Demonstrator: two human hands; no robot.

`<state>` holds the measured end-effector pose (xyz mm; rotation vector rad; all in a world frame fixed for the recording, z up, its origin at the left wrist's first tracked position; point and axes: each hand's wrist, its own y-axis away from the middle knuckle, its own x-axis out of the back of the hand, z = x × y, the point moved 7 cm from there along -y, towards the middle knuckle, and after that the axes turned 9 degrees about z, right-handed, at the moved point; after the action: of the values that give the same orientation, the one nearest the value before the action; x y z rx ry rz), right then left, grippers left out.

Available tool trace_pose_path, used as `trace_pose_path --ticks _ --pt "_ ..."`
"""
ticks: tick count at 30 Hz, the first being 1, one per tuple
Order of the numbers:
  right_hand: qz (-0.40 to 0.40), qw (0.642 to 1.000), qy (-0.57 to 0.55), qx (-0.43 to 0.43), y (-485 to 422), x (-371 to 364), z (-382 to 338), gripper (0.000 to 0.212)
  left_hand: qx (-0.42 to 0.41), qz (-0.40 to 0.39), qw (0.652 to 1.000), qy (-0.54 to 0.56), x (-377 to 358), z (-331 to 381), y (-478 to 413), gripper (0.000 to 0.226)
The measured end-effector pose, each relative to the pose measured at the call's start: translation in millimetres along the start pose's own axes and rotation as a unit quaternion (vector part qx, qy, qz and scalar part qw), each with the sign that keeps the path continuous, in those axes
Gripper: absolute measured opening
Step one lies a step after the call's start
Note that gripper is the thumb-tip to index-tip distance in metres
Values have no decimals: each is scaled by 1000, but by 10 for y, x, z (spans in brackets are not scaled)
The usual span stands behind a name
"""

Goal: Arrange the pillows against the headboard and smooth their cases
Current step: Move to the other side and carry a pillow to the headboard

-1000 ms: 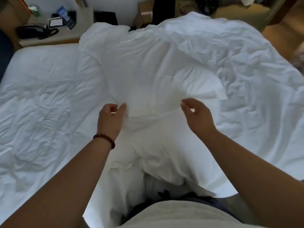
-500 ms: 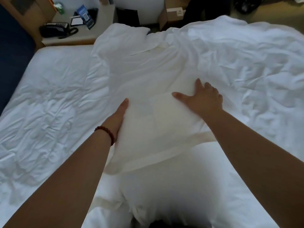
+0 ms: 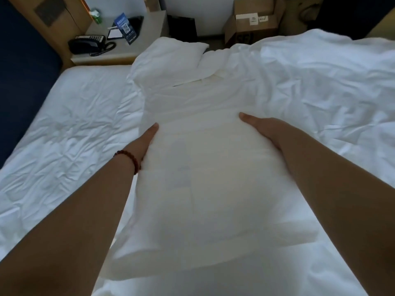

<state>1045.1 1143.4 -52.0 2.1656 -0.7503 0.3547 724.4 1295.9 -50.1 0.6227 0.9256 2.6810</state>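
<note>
Gripping the pillow [image 3: 205, 167] from both sides, lengthwise along the bed, its near end toward me and far end pointing to the bed's far edge. Case is white, mostly flat on top, a flap fold across the near end. It sits on the middle of the mattress, well apart from the headboard [image 3: 27, 60], which runs along the bed's left edge, dark blue padded.

My left hand [image 3: 145, 144] presses flat against the pillow's left side, fingers extended, palm on the case, thumb not visible. Beaded bracelet [image 3: 130, 157] on that wrist. My right hand [image 3: 263, 129] presses flat against the right side, fingers straight and together. Both hands are spread open and squeezing the pillow between them, not curled round it.

Second pillow [image 3: 171, 54] lies past the first one, at the bed's far edge, touching or overlapping its far end; cannot tell which. Rumpled white duvet [image 3: 320, 82] covers the right part of the bed, just beside my right forearm. Wrinkled white sheet [image 3: 70, 124] bare on the left part.

Beyond the far left corner, a nightstand [image 3: 119, 54] holds a black telephone [image 3: 89, 42] and a blue card [image 3: 125, 28], standing tilted. Cardboard box [image 3: 254, 24] on the floor past the far edge.
</note>
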Motion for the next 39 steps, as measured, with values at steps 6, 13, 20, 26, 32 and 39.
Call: trace_pose_path --ticks 6,13,20,26,32,39 --pt "5 1000 -16 13 -266 -108 -82 105 5 8 998 63 -104 -133 -182 79" --pt "57 996 -23 65 -224 -188 -48 114 -7 119 992 50 78 -272 -73 99" --pt "70 984 -63 152 234 -451 -248 79 -82 224 967 90 620 -416 442 66" --pt "34 972 -86 218 890 -1003 -596 84 -84 302 939 140 1359 -942 1031 51" --pt "-9 963 -92 255 1712 -1919 -760 87 -62 367 916 149 2371 -1515 1418 54" --pt "-39 956 -121 264 2646 -3162 -905 66 -91 375 911 145 3837 -1950 1556 44"
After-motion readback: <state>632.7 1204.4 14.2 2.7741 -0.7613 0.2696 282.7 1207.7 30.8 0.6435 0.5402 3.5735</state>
